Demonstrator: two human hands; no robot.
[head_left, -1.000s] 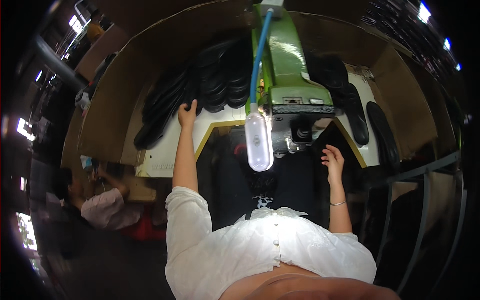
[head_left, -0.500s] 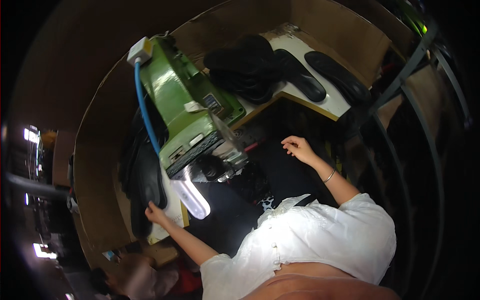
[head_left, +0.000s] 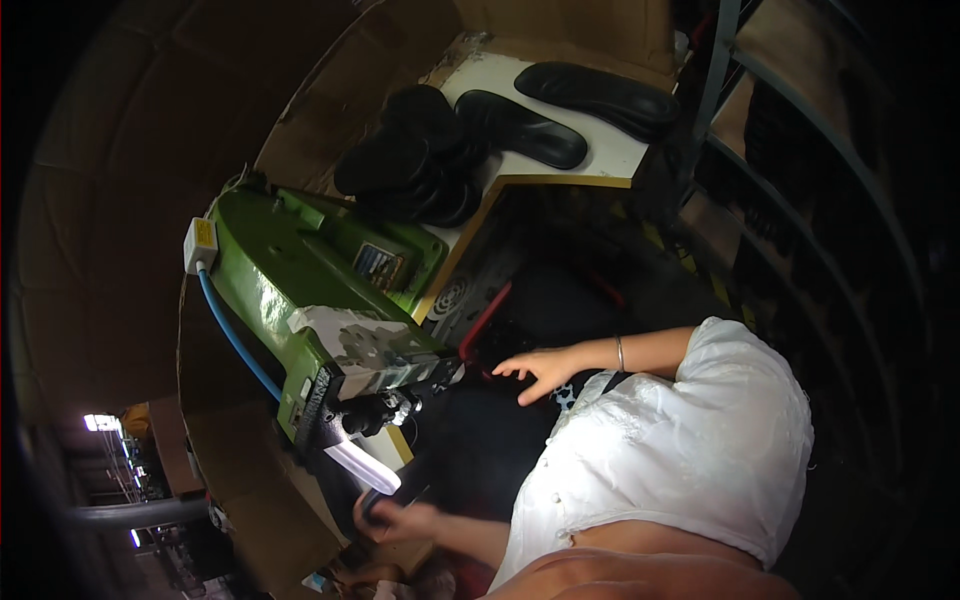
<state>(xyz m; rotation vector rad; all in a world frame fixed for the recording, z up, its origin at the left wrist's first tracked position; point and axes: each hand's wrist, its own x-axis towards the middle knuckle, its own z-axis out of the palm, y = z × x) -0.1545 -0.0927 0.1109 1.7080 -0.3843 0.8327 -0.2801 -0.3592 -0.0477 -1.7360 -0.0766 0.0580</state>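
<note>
My left hand [head_left: 398,522] is at the lower left, just below the lit lamp strip [head_left: 362,468]. Its fingers are closed round a black insole [head_left: 377,497], mostly hidden by the hand and dim light. My right hand [head_left: 540,372] reaches in from the right, in front of my body. Its fingers are apart with nothing in them, and its nearest thing is the head of a green machine [head_left: 260,275], apparently a sewing machine.
On the white tabletop [head_left: 610,160] at the back lie a pile of black insoles [head_left: 385,165], a single insole [head_left: 525,130] and a few stacked ones [head_left: 600,95]. Cardboard walls [head_left: 380,60] ring the table. A metal rack [head_left: 715,80] stands at right; a blue cable [head_left: 235,335] runs along the machine.
My left hand has come away from the insole pile at the left, now with a black insole in it. My right hand has moved left and nearer my body. The view has turned.
</note>
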